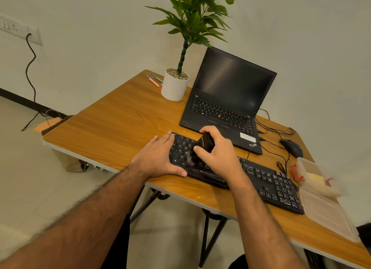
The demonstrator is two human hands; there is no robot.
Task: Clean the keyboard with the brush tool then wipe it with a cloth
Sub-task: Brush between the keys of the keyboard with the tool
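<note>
A black keyboard lies slanted across the wooden table, near its front edge. My right hand grips a black brush tool and holds it tilted, bristles down on the keys of the keyboard's left half. My left hand lies flat over the keyboard's left end, fingers spread on the edge keys and thumb along the front rim. A yellow cloth shows inside the clear box at the right.
An open black laptop stands just behind the keyboard. A white potted plant and coloured markers sit at the back. A black mouse with cables lies right, beside an open clear plastic box at the table's right edge.
</note>
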